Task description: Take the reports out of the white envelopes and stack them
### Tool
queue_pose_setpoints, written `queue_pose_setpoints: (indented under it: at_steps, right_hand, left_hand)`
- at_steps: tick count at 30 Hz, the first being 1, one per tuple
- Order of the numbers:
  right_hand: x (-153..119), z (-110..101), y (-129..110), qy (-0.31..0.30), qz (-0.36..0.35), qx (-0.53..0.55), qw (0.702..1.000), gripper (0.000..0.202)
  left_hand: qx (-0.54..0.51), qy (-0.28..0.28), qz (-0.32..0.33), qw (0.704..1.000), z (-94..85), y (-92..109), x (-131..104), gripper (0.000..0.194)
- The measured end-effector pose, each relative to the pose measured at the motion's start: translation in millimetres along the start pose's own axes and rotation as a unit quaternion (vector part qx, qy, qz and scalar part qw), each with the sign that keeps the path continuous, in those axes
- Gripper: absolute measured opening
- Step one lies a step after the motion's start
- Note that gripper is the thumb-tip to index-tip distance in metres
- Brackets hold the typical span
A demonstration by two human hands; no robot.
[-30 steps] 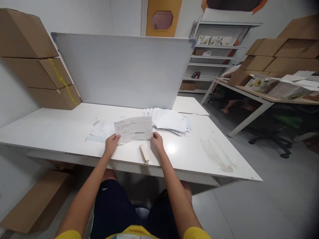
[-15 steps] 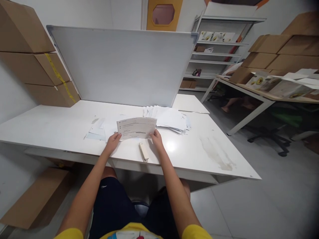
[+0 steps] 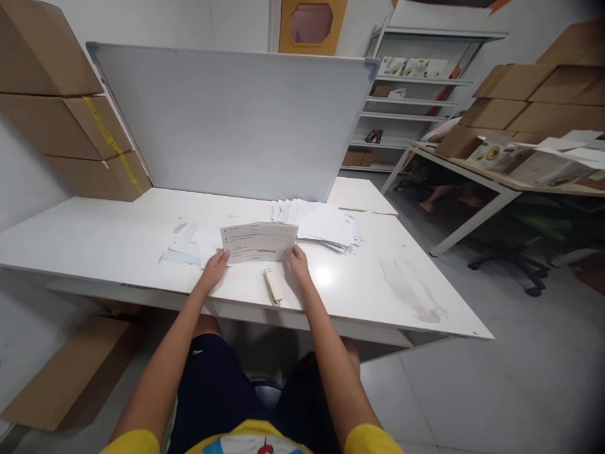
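Between my two hands, printed paper [image 3: 259, 243] is held up, tilted toward me; how many sheets there are I cannot tell. My left hand [image 3: 215, 267] is closed on its lower left corner. The lower right corner is pinched by my right hand [image 3: 296, 261]. A cream stapler [image 3: 272, 287] lies on the table just below the paper, apart from both hands. Left of my left hand lie a few loose papers [image 3: 183, 247]. Behind and to the right of the held paper spreads a fanned pile of papers [image 3: 326, 224].
A whiteboard [image 3: 231, 123] leans upright across the back of the white table [image 3: 359, 284]. Cardboard boxes [image 3: 94, 173] are stacked at the left, and a long box [image 3: 70, 372] lies on the floor. At right stand another table [image 3: 467, 165] and a swivel chair [image 3: 515, 252]; a person is partly hidden there.
Almost nothing differs. The view has shifted very slightly, and both hands keep the paper in the same place above the table.
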State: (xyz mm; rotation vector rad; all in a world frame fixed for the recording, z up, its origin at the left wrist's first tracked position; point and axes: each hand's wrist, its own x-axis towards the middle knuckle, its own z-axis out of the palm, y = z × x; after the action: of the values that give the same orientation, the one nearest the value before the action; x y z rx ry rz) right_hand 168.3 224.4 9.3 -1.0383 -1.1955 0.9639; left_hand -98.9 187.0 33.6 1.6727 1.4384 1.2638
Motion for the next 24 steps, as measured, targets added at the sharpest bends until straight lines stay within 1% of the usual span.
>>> queue_pose_setpoints:
  at_steps: [8, 10, 12, 15, 17, 18, 20, 22, 24]
  right_hand:
    - [-3, 3, -8, 0.008, 0.001, 0.014, 1.0, 0.02]
    - [-6, 3, -16, 0.019, 0.002, 0.019, 1.0, 0.021]
    - [-10, -2, -29, 0.05, -0.003, 0.042, 0.998, 0.024]
    - [-30, -25, -55, 0.104, -0.014, 0.136, 0.985, 0.032]
    - [-54, -49, -69, 0.108, -0.006, 0.194, 0.975, 0.035]
    - [-69, -62, -74, 0.1, 0.006, 0.206, 0.973, 0.035]
    - [-104, -88, -77, 0.07, 0.052, 0.203, 0.975, 0.033]
    - [-138, -111, -72, 0.026, 0.124, 0.169, 0.977, 0.032]
    - [-167, -130, -64, -0.01, 0.198, 0.126, 0.972, 0.035]
  left_hand:
    - [-0.012, 0.0, -0.005, 1.0, 1.3, 0, 1, 0.068]
    - [-0.019, -0.004, -0.007, 1.0, 1.1, 3, 2, 0.068]
    - [-0.029, -0.012, -0.008, 0.999, 0.3, 5, 2, 0.068]
    - [-0.061, -0.038, -0.005, 0.997, -1.1, 8, 0, 0.065]
    - [-0.08, -0.049, -0.004, 0.996, -1.0, 8, -1, 0.062]
    - [-0.083, -0.052, -0.003, 0.995, -0.5, 7, -2, 0.061]
    - [-0.079, -0.061, 0.003, 0.995, 1.3, 5, -2, 0.06]
    - [-0.071, -0.085, 0.012, 0.994, 3.3, 4, -1, 0.059]
    - [-0.063, -0.105, 0.016, 0.992, 4.7, 4, -1, 0.059]
